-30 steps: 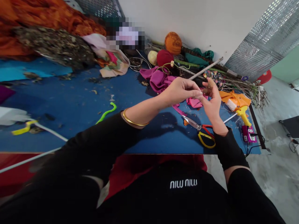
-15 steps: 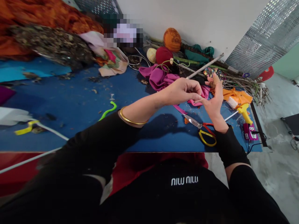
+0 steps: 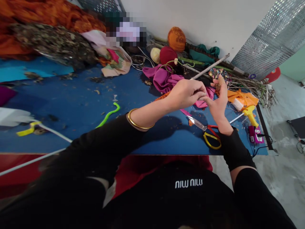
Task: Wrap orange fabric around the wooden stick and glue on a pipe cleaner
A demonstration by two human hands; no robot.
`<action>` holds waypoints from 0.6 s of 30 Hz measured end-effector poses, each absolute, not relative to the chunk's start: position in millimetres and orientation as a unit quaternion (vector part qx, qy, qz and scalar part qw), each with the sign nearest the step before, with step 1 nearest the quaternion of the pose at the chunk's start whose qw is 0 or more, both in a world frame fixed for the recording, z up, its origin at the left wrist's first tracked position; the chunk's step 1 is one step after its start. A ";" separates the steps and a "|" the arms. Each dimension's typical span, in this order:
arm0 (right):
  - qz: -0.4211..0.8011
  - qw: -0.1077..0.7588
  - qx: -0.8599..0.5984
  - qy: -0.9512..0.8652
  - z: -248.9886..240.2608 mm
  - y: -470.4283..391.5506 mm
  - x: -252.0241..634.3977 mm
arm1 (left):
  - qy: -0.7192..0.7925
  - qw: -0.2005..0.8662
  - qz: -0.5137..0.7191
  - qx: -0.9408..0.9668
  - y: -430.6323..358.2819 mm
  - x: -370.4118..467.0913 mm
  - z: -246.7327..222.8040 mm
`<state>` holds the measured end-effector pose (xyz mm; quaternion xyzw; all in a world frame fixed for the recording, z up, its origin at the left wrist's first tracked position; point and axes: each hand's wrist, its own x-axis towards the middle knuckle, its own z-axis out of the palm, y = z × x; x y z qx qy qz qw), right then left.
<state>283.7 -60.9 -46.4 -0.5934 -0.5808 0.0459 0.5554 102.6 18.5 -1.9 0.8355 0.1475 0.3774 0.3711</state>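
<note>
My left hand, above the blue table, has its fingers curled and pinched together. Whatever lies in that pinch is too small or hidden to make out. My right hand meets it, its thumb touching the left fingertips while its other fingers are raised and apart. A pale stick slants up behind both hands; whether it is held cannot be told. Behind the right fingers is a dark floral-patterned bundle. Pink cloth shows below the hands. Scissors with red and yellow handles lie near my right wrist.
A yellow glue gun and a purple power strip sit at the table's right end. Cloth-covered balls, including an orange one, and branches line the wall. A green fuzzy stem lies left of my forearm; dried leaves are heaped at the far left.
My left wrist has turned slightly, and its curled fingers sit a little more to the right. My right hand keeps nearly the same pose. The whole view has shifted slightly.
</note>
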 end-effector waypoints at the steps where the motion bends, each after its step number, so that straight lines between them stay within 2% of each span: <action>1: 0.036 0.554 -0.592 -0.584 -45.9 -61.5 283.4 | 0.149 0.387 0.371 0.831 18.4 103.9 -2.6; 5: 0.030 0.565 -0.585 -0.581 -44.6 -61.0 286.9 | 0.136 0.525 0.365 0.757 15.4 110.9 -7.6; 8: 0.088 0.583 -0.556 -0.586 -47.2 -56.5 291.6 | 0.101 0.599 0.388 0.693 12.6 113.5 -10.4; 18: 0.395 0.567 -0.454 -0.563 -43.1 -59.2 259.8 | 0.031 0.520 0.461 0.719 3.6 107.2 -0.4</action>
